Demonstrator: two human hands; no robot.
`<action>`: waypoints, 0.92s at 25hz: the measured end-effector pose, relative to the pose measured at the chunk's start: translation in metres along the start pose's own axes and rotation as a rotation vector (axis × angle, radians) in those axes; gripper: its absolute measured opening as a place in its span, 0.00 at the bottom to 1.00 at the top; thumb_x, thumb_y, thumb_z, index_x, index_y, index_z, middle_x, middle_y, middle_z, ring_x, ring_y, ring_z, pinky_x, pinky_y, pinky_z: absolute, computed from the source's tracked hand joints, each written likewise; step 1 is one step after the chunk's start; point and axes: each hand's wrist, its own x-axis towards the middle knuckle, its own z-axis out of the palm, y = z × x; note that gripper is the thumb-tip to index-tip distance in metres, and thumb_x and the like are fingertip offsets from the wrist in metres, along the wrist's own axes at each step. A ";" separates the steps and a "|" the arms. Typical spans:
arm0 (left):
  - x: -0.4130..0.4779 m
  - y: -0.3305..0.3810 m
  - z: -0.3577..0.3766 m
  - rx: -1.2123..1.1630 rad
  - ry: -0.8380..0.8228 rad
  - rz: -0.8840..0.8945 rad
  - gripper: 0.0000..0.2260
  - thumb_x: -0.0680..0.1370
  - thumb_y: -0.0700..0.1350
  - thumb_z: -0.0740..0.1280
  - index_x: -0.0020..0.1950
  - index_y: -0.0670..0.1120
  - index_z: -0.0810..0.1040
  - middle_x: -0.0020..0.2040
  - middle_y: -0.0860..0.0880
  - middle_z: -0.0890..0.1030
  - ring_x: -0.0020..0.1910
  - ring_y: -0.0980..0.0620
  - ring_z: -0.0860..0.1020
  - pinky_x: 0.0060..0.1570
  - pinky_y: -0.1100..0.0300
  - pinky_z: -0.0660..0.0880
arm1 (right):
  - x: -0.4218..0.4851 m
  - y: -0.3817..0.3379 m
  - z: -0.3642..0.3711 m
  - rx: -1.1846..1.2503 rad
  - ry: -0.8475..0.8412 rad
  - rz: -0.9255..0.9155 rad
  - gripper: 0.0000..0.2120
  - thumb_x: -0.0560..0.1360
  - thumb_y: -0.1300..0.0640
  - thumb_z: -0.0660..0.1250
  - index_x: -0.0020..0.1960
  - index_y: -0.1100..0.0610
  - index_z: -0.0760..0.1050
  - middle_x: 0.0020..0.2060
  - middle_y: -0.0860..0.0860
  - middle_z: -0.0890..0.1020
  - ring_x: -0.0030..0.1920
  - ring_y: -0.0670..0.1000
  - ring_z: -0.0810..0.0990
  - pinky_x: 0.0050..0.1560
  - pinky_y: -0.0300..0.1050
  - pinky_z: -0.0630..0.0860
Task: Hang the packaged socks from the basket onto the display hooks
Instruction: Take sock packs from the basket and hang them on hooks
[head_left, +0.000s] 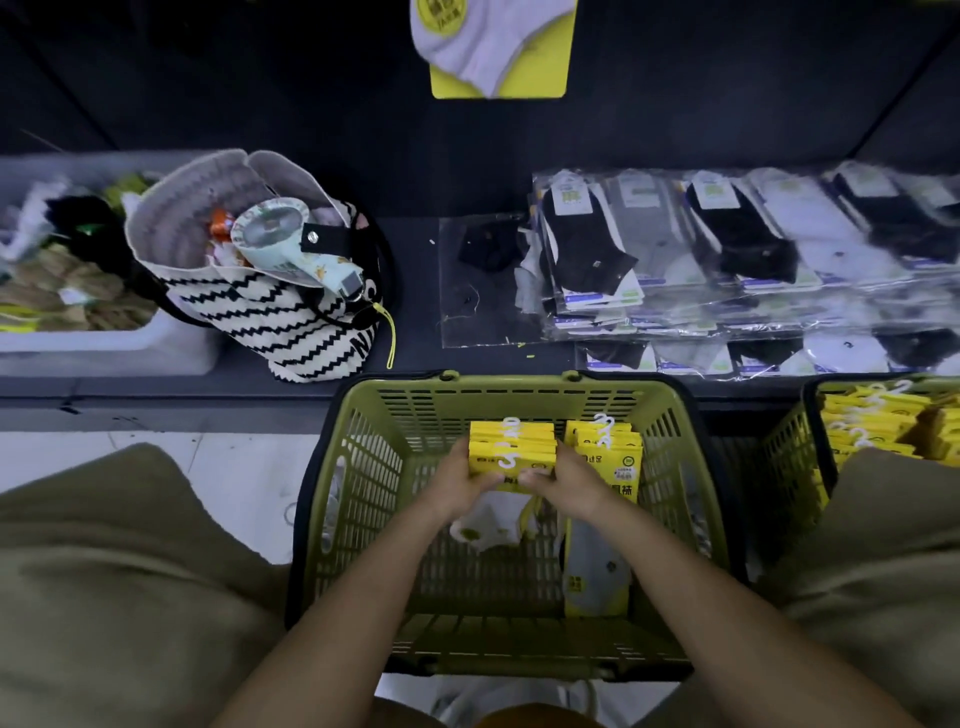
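Gripped from both sides inside the green basket (509, 385): a stack of yellow sock packs (511, 449), upright, with white plastic hooks poking up from its top edge. Clamped round its left edge, the left hand (457, 480); clamped round its right edge, the right hand (569, 478), the two nearly meeting across the front face. Dangles below the stack, between the wrists, a white sock (493, 519).

Just beside it on the right, a second stack (605, 452) of the same yellow packs, standing near the basket's far wall. Lies flat on the basket floor, under the right forearm, one loose pack (597, 571) with a pale sock showing.

To the right, partly cut off, another basket (789, 441) filled with yellow packs (872, 421). Beyond, on the dark shelf (410, 291), clear-wrapped socks (727, 249) in black, grey and white, overlapping in rows. Left of those, a zigzag-striped bag (270, 317) with a handheld fan (280, 239) resting in its mouth, and further left a white bin (104, 345) of mixed socks. Hangs at the top centre, one carded white sock (498, 47).
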 end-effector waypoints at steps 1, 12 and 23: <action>-0.002 0.012 -0.006 -0.005 -0.005 0.020 0.22 0.74 0.34 0.69 0.67 0.38 0.67 0.62 0.41 0.76 0.58 0.49 0.75 0.56 0.61 0.71 | -0.001 -0.009 -0.011 -0.019 0.017 -0.054 0.23 0.75 0.52 0.67 0.67 0.57 0.69 0.63 0.56 0.75 0.64 0.56 0.71 0.62 0.47 0.70; -0.043 0.182 -0.053 -0.467 0.078 0.363 0.18 0.67 0.42 0.75 0.54 0.47 0.75 0.48 0.48 0.84 0.44 0.51 0.84 0.39 0.60 0.79 | -0.039 -0.129 -0.144 0.519 0.398 -0.334 0.07 0.70 0.58 0.73 0.44 0.53 0.75 0.42 0.51 0.83 0.44 0.51 0.82 0.46 0.46 0.79; -0.072 0.280 -0.099 -0.428 0.117 0.648 0.17 0.62 0.55 0.75 0.48 0.52 0.80 0.47 0.49 0.85 0.45 0.49 0.84 0.38 0.61 0.79 | -0.090 -0.247 -0.248 0.249 0.572 -0.776 0.08 0.71 0.60 0.71 0.41 0.48 0.75 0.37 0.45 0.79 0.37 0.42 0.75 0.37 0.31 0.71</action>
